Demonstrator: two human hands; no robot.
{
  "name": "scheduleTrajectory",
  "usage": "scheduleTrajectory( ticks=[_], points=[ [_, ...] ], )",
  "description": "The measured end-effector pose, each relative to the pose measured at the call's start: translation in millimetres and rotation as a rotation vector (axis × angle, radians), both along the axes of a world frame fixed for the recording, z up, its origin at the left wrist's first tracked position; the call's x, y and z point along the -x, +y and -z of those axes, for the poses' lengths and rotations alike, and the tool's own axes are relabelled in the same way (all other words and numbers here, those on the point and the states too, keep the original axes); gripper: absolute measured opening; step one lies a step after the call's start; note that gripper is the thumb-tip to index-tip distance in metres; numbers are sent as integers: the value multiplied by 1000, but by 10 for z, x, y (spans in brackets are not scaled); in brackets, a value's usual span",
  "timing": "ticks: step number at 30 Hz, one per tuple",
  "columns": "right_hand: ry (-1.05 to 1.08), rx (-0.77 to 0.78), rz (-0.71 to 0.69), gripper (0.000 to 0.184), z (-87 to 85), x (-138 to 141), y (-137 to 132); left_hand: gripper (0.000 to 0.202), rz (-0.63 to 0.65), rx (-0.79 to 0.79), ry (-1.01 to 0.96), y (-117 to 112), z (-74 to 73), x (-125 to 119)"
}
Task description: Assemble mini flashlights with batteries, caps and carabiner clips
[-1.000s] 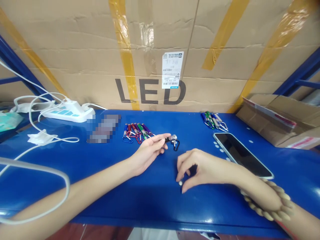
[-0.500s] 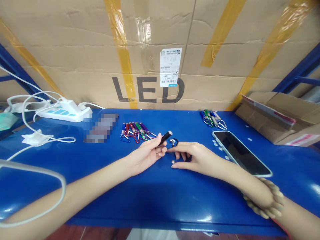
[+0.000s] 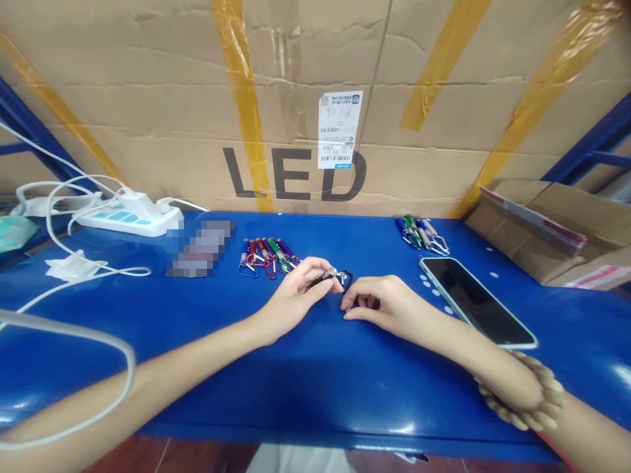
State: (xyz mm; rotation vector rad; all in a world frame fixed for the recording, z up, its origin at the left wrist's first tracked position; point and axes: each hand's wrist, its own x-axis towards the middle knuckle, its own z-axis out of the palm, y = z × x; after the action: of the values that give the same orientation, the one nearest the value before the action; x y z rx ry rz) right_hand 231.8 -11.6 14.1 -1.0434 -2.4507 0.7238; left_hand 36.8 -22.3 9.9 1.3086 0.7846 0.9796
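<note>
My left hand point(image 3: 303, 289) is closed around a small black flashlight point(image 3: 318, 281), held tilted above the table, its silver end showing past the fingers. A black carabiner clip point(image 3: 350, 281) with a small metal fitting is just beyond my left fingertips; I cannot tell whether it touches them. To the right, my right hand point(image 3: 377, 297) is low over the blue table, thumb and index finger pinched on a small round silver piece point(image 3: 348, 311), mostly hidden by the fingertips. Behind my left hand lies a row of several coloured flashlights with carabiners point(image 3: 266, 255).
More small flashlights point(image 3: 419, 233) lie at the back right. A phone point(image 3: 476, 299) rests beside several white dots on the blue table point(image 3: 296, 387). An open cardboard box point(image 3: 552, 236) is at right; a white power strip point(image 3: 131, 220) with cables is at left. A large carton point(image 3: 187, 118) stands behind.
My left hand has turned over, with the black flashlight now lower and more covered by the fingers. My right thumb and index finger have closed on the small silver piece between them.
</note>
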Motion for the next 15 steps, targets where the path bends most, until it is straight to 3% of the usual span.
scheduleTrajectory(
  ticks=[5, 9, 15],
  points=[
    [-25, -5, 13, 9, -2, 1, -27, 8, 38, -215, 137, -43, 11, -18],
    [-11, -77, 32, 8, 4, -3, -23, 8, 9, -225, 174, -64, 16, -20],
    [329, -429, 197, 5, -48, 38, -79, 11, -20, -240, 216, -53, 37, -29]
  ],
)
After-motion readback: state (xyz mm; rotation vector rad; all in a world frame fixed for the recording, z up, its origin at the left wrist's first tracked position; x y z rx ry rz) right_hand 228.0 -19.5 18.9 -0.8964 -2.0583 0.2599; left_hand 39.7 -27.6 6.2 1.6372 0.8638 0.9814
